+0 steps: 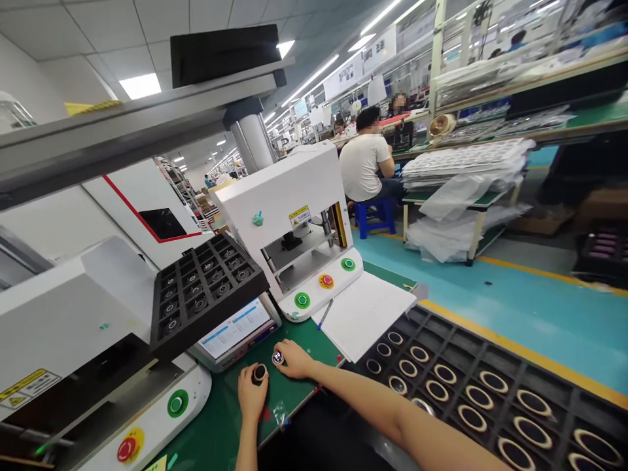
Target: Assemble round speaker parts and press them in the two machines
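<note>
The left hand [252, 392] is clamped on a dark disc [260, 373], which sits at its fingertips. Just beside it, the right hand [294, 360] grips a small disc with bright marks [278, 358] at its fingertips, both discs above the green worktop [226, 405].

Ceiling [44, 29], pale grey, panelled; square light panel [140, 86], lit, left. Tube lights [310, 80], in rows, far. Wall [19, 62], white, left. Floor [515, 301], turquoise, right; yellow stripe [515, 347] across it. Stool [362, 221], blue, far. Workbench [596, 112], long, green-topped, far right; upright post [437, 46], cream.
</note>
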Demonstrator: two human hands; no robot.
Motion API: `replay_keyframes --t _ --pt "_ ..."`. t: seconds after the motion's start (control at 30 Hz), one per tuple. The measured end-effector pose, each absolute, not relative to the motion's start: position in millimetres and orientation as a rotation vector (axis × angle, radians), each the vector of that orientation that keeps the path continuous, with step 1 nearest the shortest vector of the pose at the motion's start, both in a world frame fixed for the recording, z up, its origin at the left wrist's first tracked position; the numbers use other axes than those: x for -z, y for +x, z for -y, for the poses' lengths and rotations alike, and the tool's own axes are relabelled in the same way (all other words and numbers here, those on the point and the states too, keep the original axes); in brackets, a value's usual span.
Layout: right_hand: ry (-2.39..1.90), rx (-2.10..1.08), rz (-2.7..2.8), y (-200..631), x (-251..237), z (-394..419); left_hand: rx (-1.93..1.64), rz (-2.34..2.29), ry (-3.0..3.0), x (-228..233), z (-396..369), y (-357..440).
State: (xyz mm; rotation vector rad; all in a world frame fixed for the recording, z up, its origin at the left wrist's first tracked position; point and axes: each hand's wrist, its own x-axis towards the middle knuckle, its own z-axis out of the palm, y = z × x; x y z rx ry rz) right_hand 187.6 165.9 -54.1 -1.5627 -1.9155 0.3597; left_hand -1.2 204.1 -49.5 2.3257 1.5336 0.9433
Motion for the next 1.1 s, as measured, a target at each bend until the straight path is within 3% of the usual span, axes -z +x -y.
replay_keyframes --t 0.5,1.1 --pt "-1.554 -0.266 1.929 182 70 -162 -0.953 -1.548 2.356 81 -204 -9" --pt "-1.476 -0.403 1.765 185 86 -165 -0.703 -1.641 2.498 62 -186 -5"
